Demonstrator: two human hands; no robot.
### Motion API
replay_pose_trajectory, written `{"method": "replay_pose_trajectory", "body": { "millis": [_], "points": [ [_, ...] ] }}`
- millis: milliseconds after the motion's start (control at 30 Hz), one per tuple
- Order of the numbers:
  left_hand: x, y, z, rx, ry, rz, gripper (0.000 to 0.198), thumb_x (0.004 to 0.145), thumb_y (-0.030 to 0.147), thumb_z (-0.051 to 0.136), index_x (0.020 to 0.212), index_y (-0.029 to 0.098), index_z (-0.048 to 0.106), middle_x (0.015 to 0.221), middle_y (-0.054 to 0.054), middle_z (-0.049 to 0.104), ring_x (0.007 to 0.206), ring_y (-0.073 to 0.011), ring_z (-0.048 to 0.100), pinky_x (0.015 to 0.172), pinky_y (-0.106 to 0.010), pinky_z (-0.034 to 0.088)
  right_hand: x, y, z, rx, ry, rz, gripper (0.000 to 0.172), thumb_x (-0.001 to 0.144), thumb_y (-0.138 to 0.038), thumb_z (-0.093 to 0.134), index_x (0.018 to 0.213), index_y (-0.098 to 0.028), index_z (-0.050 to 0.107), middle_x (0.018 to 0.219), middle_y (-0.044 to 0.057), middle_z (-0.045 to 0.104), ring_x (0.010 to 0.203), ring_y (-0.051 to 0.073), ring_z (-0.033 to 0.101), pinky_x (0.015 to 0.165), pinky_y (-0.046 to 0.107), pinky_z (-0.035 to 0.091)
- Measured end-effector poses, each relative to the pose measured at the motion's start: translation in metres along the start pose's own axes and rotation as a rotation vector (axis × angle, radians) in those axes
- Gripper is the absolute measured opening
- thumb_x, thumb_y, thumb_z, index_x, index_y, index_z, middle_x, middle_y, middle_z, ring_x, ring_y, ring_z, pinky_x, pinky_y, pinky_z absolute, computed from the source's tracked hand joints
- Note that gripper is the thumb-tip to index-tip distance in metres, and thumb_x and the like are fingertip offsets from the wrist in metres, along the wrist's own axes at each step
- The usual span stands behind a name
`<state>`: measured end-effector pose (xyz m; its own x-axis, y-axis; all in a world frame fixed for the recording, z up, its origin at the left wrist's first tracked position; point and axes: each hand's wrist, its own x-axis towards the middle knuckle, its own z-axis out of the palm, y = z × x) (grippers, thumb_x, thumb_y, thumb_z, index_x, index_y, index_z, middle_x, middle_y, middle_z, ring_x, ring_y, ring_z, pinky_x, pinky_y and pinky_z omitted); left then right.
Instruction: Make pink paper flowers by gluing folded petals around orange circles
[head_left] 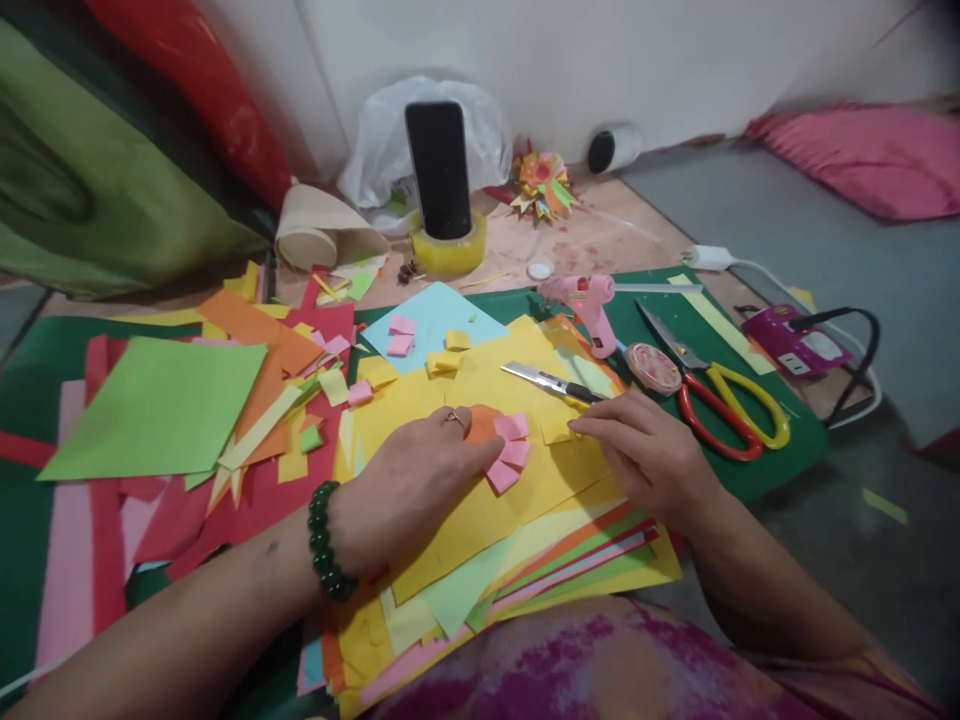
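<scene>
- Your left hand [409,485], half curled, covers part of the pink-tabbed orange disc [487,422], mid yellow sheet [480,535]; grip unclear.
- Your right hand [660,455], fingers bent, meets a yellow strip [556,432]; grip unclear.
- Cutter [550,382] just beyond; scissors [696,364] near green mat [806,418]'s right edge.

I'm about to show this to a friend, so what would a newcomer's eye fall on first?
Probably the left hand, a dark green bead bracelet on its wrist, at the orange paper piece edged with pink paper mid-picture. Behind, a black-screened smartphone stands in a yellow tape roll. On the right, red-and-yellow-handled scissors lie on the green mat.
</scene>
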<state>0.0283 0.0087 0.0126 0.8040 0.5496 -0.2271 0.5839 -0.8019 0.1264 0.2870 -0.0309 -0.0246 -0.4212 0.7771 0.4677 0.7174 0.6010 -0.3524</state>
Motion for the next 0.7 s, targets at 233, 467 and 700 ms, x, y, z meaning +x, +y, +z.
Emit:
{"method": "replay_pose_trajectory", "body": {
  "millis": [233, 467, 700],
  "points": [
    [0.002, 0.001, 0.004, 0.014, -0.001, -0.003, 0.025, 0.082, 0.006, 0.049, 0.102, 0.02, 0.058, 0.091, -0.009, 0.056, 0.084, -0.0238, 0.051, 0.067, -0.033, 0.045, -0.001, -0.004, -0.003, 0.005, 0.012, -0.026, 0.031, 0.09, -0.006, 0.045, 0.103, -0.024, 0.067, 0.089, 0.009, 0.068, 0.081, 0.02, 0.061, 0.07, 0.034, 0.052],
    [0.002, 0.001, -0.001, 0.01, -0.015, -0.009, 0.026, 0.082, 0.006, 0.05, 0.102, 0.02, 0.058, 0.089, -0.008, 0.057, 0.08, -0.0215, 0.052, 0.066, -0.03, 0.044, 0.011, -0.013, -0.015, -0.091, -0.024, -0.166, 0.029, 0.088, -0.004, 0.045, 0.101, -0.021, 0.065, 0.089, 0.008, 0.068, 0.078, 0.019, 0.059, 0.067, 0.032, 0.052],
    [-0.002, -0.013, -0.001, -0.096, 0.09, 0.048, 0.042, 0.085, 0.005, 0.044, 0.12, 0.027, 0.053, 0.09, -0.003, 0.059, 0.076, -0.0164, 0.055, 0.065, -0.025, 0.042, 0.037, -0.017, -0.01, -0.232, -0.14, -0.253, 0.03, 0.089, -0.005, 0.042, 0.098, -0.016, 0.069, 0.087, 0.009, 0.068, 0.078, 0.02, 0.057, 0.067, 0.031, 0.049]
  ]
}}
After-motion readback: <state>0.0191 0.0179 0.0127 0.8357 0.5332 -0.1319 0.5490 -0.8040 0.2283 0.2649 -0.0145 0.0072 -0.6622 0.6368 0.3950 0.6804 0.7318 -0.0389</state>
